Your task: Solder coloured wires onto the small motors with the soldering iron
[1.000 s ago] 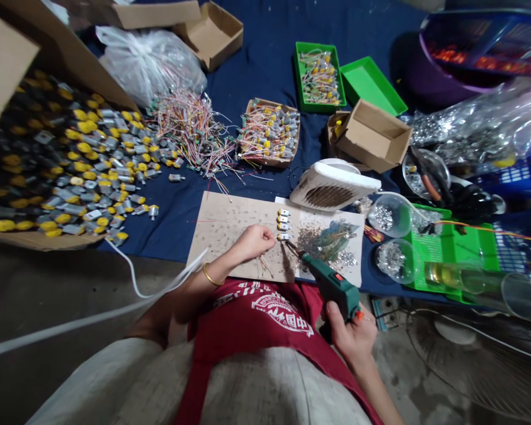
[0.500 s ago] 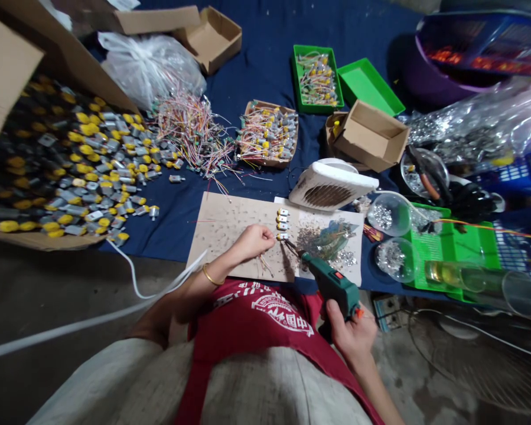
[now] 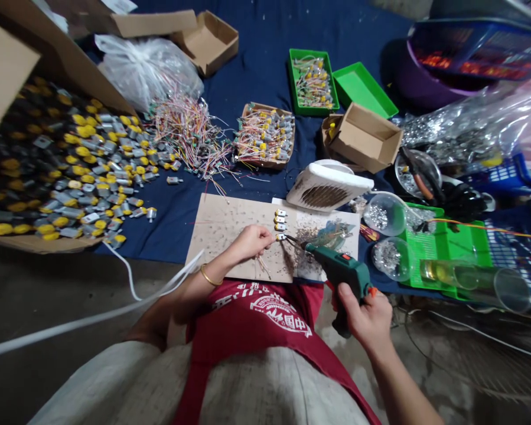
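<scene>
My left hand point(image 3: 251, 243) forms a narrow grip, pinched on the lowest of four small DC motors point(image 3: 281, 236) near the right edge of a speckled cardboard sheet point(image 3: 216, 233). My right hand point(image 3: 362, 316) grips a green soldering gun point(image 3: 336, 268), its tip just beside that motor. Blue cloth point(image 3: 176, 236) lies open left of the sheet. Beyond, a cardboard carton point(image 3: 65, 77) spills yellow-capped motors point(image 3: 70, 171); a green tray point(image 3: 312, 52) holds wired motors point(image 3: 313, 82).

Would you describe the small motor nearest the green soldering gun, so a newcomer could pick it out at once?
On the speckled board, four small motors sit in a short column. It is the lowest, between the left hand and the tip of the soldering gun.
</scene>
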Demonstrator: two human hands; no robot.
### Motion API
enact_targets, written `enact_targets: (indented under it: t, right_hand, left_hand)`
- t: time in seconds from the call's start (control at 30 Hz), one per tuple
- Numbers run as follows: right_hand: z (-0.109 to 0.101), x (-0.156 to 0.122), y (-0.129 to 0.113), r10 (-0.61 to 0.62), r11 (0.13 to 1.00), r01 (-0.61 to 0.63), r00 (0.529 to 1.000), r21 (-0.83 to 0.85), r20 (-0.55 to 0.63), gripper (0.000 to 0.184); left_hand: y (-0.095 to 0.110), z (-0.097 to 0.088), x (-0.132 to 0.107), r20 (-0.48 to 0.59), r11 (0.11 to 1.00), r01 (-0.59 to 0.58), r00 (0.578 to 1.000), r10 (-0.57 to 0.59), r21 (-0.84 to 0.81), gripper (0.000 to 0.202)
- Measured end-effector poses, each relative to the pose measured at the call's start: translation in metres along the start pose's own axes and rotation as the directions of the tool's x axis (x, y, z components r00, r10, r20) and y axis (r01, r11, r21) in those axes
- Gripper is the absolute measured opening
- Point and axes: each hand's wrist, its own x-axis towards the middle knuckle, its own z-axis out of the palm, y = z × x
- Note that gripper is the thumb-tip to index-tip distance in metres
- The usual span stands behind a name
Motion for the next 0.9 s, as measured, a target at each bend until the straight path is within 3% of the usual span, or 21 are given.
enact_targets:
  t: [0.2, 0.4, 0.9]
  right_hand:
    - [-0.007, 0.028, -0.012, -0.099, 0.995, 0.098, 0.991, 0.006, 0.090, 0.060]
    - [-0.010, 0.040, -0.021, -0.064, 0.997, 0.069, 0.985, -0.025, 0.163, 0.062]
    - [-0.011, 0.046, -0.026, -0.110, 0.992, 0.119, 0.982, -0.048, 0.156, 0.065]
  left_hand:
    - [-0.003, -0.001, 0.003, 0.009, 0.996, -0.039, 0.999, 0.039, 0.076, 0.023]
    - [-0.002, -0.001, 0.005, -0.003, 0.986, -0.048, 0.999, 0.049, 0.158, 0.020]
    - [0.004, -0.003, 0.002, 0.005, 0.983, -0.036, 0.999, 0.035, 0.183, 0.018]
